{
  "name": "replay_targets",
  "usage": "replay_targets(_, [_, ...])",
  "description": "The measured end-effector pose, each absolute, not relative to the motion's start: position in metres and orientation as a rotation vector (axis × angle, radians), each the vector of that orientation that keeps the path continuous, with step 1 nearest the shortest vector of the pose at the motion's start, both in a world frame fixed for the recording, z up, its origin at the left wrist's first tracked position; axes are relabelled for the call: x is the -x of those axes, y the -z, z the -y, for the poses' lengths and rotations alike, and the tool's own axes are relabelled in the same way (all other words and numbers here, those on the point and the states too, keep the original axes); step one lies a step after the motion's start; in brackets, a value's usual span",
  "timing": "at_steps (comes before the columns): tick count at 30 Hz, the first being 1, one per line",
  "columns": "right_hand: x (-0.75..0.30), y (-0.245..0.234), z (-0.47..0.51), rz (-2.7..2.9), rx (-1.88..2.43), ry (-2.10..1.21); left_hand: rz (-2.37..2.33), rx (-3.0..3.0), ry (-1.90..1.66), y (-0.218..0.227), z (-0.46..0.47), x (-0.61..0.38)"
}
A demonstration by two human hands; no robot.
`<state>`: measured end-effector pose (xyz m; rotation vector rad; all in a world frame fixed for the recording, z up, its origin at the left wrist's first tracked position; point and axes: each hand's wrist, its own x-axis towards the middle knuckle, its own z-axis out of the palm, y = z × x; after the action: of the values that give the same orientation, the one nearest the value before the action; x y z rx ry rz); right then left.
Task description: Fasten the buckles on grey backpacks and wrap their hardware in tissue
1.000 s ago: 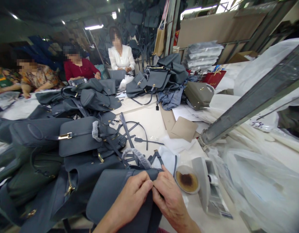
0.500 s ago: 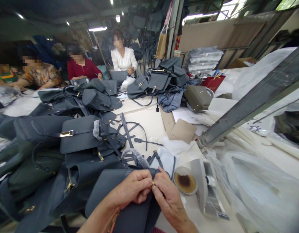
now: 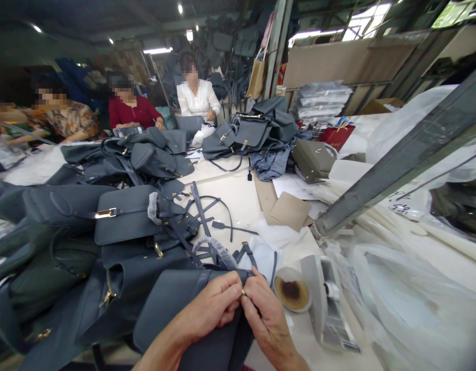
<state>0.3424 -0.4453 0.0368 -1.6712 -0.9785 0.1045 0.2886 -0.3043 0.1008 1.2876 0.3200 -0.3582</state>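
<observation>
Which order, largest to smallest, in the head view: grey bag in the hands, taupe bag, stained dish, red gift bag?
1. Grey bag, clearly largest.
2. Taupe bag and stained dish look about alike; the dish is nearer the camera, so unranked.
3. Red gift bag, smallest.

Head-worn camera, the only view, looking forward and down from the wearer's own position across a work table (image 3: 238, 211). The left hand (image 3: 209, 309) and right hand (image 3: 267, 322) lie very near, at six o'clock; a seated co-worker (image 3: 197, 98) lies far off, near eleven o'clock. Wide-angle bending perhaps distorts the outer edges.
</observation>
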Motion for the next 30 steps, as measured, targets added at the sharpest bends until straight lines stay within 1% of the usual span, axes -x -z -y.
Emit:
replay_targets(6, [-0.3414, -0.0364, 0.4443, 0.991, 1.683, -0.116, -0.39, -1.236, 0.388, -0.0956, 0.3058, -0.2858])
replay_targets(13, [-0.3432, -0.0349, 0.4437, 0.995, 1.695, -0.08, -0.404, -1.388, 0.34, -0.0996, 0.31, -0.2887])
replay_targets(26, [-0.3444, -0.0316, 0.4418, 1.015, 1.716, -0.018, -0.441, -1.25, 0.347, -0.0928, 0.3095, -0.2882])
replay_targets(30, [-0.3432, -0.034, 0.4429, 0.972, 1.716, -0.099, -0.447, -1.214, 0.345, -0.0922, 0.3092, -0.2872])
